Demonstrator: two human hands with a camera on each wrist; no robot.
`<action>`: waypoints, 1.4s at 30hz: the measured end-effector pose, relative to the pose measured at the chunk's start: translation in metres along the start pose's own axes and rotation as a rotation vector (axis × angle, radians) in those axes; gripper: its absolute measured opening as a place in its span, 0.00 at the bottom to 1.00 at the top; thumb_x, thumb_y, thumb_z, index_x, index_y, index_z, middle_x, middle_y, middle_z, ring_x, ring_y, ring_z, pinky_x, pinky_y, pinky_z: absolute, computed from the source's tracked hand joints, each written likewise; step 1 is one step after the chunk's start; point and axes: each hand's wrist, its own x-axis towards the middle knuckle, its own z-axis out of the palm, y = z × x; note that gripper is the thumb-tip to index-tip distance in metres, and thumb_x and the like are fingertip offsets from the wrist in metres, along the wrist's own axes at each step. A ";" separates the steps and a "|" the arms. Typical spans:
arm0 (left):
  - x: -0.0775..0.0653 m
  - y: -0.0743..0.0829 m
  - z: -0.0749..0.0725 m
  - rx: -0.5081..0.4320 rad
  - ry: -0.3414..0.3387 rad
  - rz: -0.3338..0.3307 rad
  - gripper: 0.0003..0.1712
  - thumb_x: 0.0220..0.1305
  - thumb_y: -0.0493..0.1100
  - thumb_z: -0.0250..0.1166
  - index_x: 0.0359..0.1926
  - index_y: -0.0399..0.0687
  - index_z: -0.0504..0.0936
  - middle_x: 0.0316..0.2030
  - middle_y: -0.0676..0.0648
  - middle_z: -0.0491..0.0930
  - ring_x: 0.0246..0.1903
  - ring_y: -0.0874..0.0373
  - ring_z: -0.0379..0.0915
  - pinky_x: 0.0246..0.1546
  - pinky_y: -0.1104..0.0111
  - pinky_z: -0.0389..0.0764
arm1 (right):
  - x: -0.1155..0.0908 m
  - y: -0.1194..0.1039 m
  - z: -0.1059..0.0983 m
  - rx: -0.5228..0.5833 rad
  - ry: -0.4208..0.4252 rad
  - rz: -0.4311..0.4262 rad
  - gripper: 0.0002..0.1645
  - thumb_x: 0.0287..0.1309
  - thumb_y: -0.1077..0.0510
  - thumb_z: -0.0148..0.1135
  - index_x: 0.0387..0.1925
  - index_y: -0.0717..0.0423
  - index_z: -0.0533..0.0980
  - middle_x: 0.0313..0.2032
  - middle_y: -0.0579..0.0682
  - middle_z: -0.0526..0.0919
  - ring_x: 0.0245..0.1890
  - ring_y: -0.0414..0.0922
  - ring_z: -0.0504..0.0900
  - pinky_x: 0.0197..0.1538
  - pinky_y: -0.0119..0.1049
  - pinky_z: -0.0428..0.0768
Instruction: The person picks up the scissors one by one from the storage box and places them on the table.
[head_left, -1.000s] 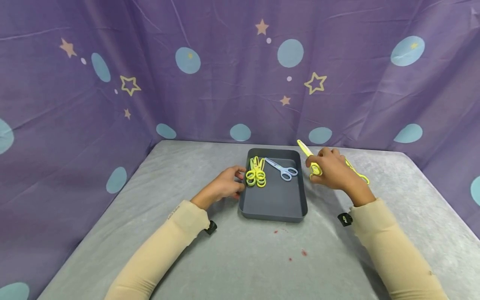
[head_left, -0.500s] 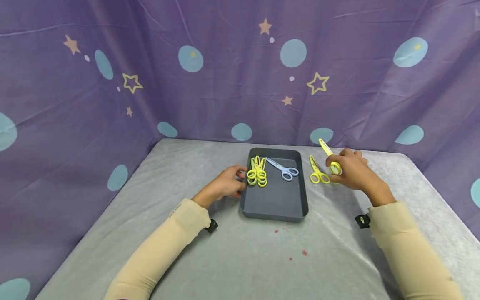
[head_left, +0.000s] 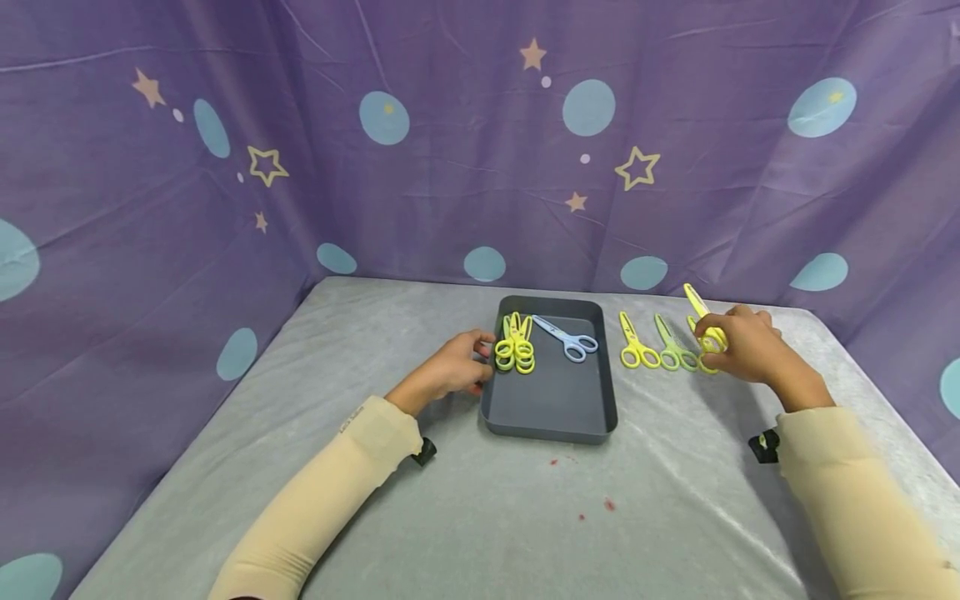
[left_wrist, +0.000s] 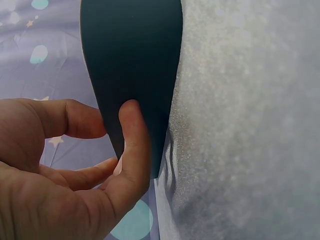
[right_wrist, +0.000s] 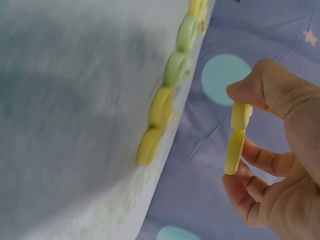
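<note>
My right hand [head_left: 753,343] pinches the handles of a pair of yellow scissors [right_wrist: 235,150], held above the table with the blades slanting up to the left. Below it, partly hidden by the hand, lies another yellow pair [right_wrist: 161,107]. Green scissors [head_left: 677,358] and more yellow scissors [head_left: 639,354] lie to its left in a row. My left hand [head_left: 450,367] holds the left side of a dark grey tray [head_left: 551,417], thumb against the outer wall, other fingers at the rim. Inside are overlapping yellow-green scissors [head_left: 515,346] and a light blue pair [head_left: 573,346].
A grey cloth [head_left: 420,525] covers the table, with small red spots in front of the tray. Behind the table hangs a purple patterned curtain [head_left: 465,158], which also closes off the left and right sides.
My right hand has moved right, carrying the yellow scissors. The row of scissors on the table has come into view from behind it. The left hand stays at the tray.
</note>
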 end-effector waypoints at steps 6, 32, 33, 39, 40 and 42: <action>0.000 0.000 0.000 -0.001 0.003 -0.001 0.39 0.64 0.27 0.58 0.76 0.42 0.62 0.60 0.38 0.68 0.35 0.51 0.75 0.32 0.58 0.87 | -0.004 0.021 -0.002 -0.027 -0.003 0.006 0.23 0.49 0.58 0.75 0.49 0.57 0.81 0.45 0.72 0.76 0.46 0.71 0.69 0.33 0.58 0.72; 0.000 -0.001 0.000 -0.013 -0.003 0.003 0.39 0.64 0.27 0.58 0.76 0.42 0.62 0.59 0.38 0.68 0.35 0.51 0.75 0.33 0.57 0.87 | -0.005 0.078 0.011 -0.054 -0.119 0.039 0.14 0.44 0.59 0.75 0.36 0.55 0.84 0.33 0.58 0.84 0.34 0.57 0.77 0.34 0.52 0.72; 0.000 -0.001 0.000 -0.012 -0.003 0.004 0.39 0.63 0.27 0.58 0.76 0.42 0.62 0.59 0.38 0.68 0.35 0.51 0.75 0.32 0.57 0.87 | -0.005 0.079 0.011 -0.050 -0.122 0.041 0.14 0.44 0.59 0.75 0.36 0.55 0.84 0.33 0.57 0.83 0.34 0.56 0.77 0.34 0.51 0.73; 0.000 0.000 0.000 -0.007 0.000 0.006 0.39 0.63 0.27 0.58 0.76 0.42 0.62 0.60 0.38 0.68 0.36 0.50 0.75 0.32 0.58 0.87 | -0.006 0.081 0.012 -0.015 -0.143 0.056 0.15 0.44 0.59 0.75 0.38 0.57 0.84 0.33 0.58 0.82 0.33 0.54 0.76 0.36 0.50 0.75; 0.000 0.000 0.000 -0.007 0.000 0.007 0.39 0.64 0.27 0.58 0.76 0.42 0.62 0.60 0.38 0.68 0.36 0.50 0.76 0.32 0.58 0.87 | -0.006 0.082 0.012 -0.007 -0.149 0.058 0.16 0.44 0.59 0.75 0.38 0.58 0.84 0.33 0.59 0.83 0.34 0.56 0.77 0.37 0.52 0.76; 0.000 0.000 0.000 -0.006 0.000 0.007 0.39 0.63 0.27 0.57 0.76 0.42 0.62 0.60 0.38 0.68 0.36 0.50 0.76 0.32 0.58 0.87 | -0.006 0.083 0.013 0.017 -0.165 0.067 0.17 0.45 0.60 0.74 0.40 0.59 0.84 0.36 0.62 0.83 0.37 0.61 0.80 0.40 0.56 0.78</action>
